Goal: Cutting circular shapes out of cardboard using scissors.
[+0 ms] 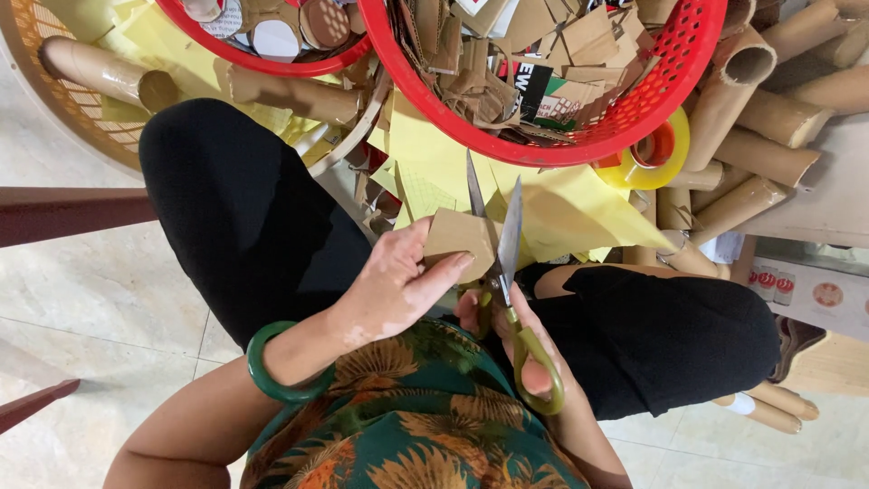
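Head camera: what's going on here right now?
A seated person is cutting cardboard. The left hand pinches a small brown cardboard piece, and the right hand works green-handled scissors, whose blades stand open around the piece's edge. Ahead sits a red basket full of cardboard scraps, with cardboard tubes, yellow paper and a roll of tape around it.

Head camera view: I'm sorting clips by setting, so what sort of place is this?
Probably a home or small workshop floor used for cardboard craft work. Red baskets hold cardboard scraps, cardboard tubes lie piled beside them, and the right hand works scissors on a cardboard piece held by the left hand.
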